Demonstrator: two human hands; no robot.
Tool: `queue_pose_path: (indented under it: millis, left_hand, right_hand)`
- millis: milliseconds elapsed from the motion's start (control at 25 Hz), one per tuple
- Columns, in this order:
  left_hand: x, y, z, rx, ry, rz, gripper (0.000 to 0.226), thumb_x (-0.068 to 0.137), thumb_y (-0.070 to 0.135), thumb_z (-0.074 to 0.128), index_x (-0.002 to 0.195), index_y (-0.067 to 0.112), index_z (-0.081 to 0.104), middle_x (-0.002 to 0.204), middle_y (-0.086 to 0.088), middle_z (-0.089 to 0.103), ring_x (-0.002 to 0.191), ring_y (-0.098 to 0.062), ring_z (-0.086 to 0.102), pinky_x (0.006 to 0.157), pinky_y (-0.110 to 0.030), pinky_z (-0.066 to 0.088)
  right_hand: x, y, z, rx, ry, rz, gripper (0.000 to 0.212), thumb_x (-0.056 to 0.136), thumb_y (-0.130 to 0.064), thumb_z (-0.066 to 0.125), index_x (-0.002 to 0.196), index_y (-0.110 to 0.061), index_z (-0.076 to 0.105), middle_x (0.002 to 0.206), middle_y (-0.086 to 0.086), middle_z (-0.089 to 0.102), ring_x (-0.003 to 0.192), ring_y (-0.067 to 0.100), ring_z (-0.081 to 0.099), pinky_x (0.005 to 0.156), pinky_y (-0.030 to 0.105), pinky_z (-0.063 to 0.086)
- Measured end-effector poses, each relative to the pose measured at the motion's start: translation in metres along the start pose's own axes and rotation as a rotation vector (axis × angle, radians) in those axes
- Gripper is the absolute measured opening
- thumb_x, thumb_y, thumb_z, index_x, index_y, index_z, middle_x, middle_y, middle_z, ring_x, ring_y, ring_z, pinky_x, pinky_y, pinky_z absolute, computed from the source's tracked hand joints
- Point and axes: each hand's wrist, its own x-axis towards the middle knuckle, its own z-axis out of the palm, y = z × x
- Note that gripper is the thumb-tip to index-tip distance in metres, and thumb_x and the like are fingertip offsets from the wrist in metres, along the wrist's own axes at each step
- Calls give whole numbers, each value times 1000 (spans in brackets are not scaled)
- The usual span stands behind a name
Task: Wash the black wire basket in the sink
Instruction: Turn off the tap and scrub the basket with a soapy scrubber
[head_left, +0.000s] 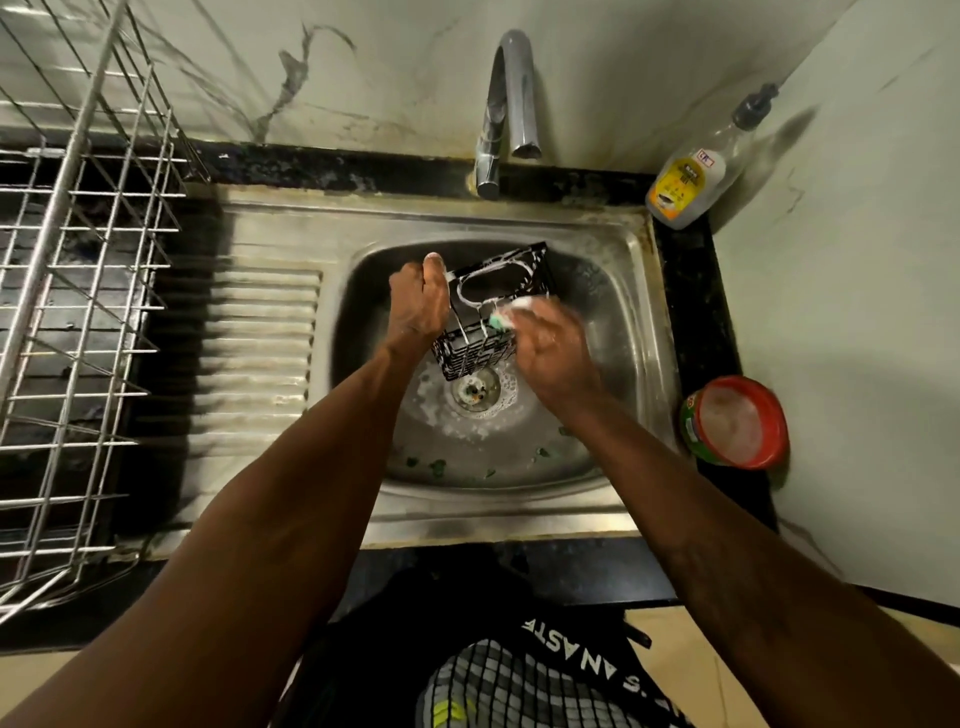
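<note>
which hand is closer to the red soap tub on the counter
Right. The right hand scrubs the black wire basket on the tub's side; the left hand is farther across.

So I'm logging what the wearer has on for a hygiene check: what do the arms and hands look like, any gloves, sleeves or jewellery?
Both forearms are bare as far as the view reaches: no sleeves, no gloves. No watch or bracelet shows on either wrist. The left hand shows no ring; the right hand is motion-blurred, so a ring there cannot be ruled out. White suds cling to the fingers of both hands.
</note>
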Motion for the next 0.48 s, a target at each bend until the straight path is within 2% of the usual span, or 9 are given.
queue_pose_path:
  millis: [80, 160, 240, 320, 400, 480]
  left_hand:
    - [-2, 3, -1, 18, -6, 19, 42, 106, 24, 42, 73, 2, 56, 65, -3, 46, 60, -13, 40, 56, -19, 34]
    - [-1, 2, 0, 78, -41, 31, 44, 107, 27, 38, 83, -3, 61, 76, -9, 51, 71, -18, 44, 71, -32, 37]
    - [1, 0, 1, 42, -34, 25, 48, 104, 30, 40, 73, -2, 59, 74, -16, 54, 73, -26, 47, 72, -38, 38]
    - [-4, 0, 3, 14, -18, 54, 47, 100, 33, 42, 64, 5, 51, 67, -20, 53, 68, -32, 48, 69, -43, 41]
    - [-5, 0, 3, 19, -11, 65, 46, 99, 35, 40, 65, 5, 49, 68, -22, 56, 68, -35, 49, 66, -40, 38]
    - [-6, 5, 1, 10, -23, 42, 51, 99, 36, 36, 74, -3, 57, 84, -30, 64, 78, -38, 56, 70, -37, 39]
  right_hand:
    - [21, -8, 0, 8, 46, 117, 35, 93, -5, 42, 105, 4, 74, 96, 20, 62, 83, 18, 55, 68, 38, 57]
    - [7, -8, -2, 20, 61, 152, 37, 93, -10, 42, 105, 4, 73, 97, 21, 63, 84, 25, 59, 70, 41, 59]
    - [-15, -3, -7, -35, 78, 80, 32, 93, -3, 45, 106, 4, 73, 97, 19, 64, 83, 25, 60, 73, 39, 59]
    - [-1, 13, -15, -119, 129, 139, 28, 89, 8, 52, 105, 3, 74, 95, 17, 65, 80, 22, 59, 75, 27, 54]
    - [22, 21, -20, -194, 166, 197, 31, 82, 13, 54, 103, 2, 75, 92, 17, 67, 81, 27, 61, 76, 28, 52]
    - [6, 21, -22, -196, 146, 172, 32, 83, 4, 50, 103, 1, 76, 94, 17, 69, 85, 28, 62, 80, 29, 50]
